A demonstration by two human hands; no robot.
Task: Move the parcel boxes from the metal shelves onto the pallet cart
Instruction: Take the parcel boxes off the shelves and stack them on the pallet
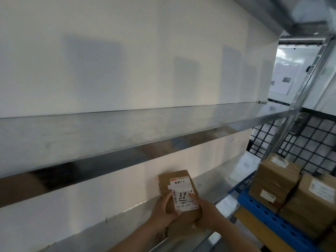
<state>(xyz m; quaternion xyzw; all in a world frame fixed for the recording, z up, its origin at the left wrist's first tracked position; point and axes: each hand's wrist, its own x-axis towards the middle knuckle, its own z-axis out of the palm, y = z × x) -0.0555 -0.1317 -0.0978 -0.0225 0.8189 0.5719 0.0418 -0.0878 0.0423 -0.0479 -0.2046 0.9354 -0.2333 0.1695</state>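
Under the metal shelf (127, 135), left hand (163, 213) and right hand (209, 215) grip a parcel box (175, 176) beside stacked boxes (276, 179)

both hands (183, 215) grip a labelled parcel box (179, 200).

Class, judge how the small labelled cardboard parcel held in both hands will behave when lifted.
Probably stiff: the cardboard parcel shows square edges. Likely light, since left hand and right hand grip it by one end. Matte surface, unlikely slippery.
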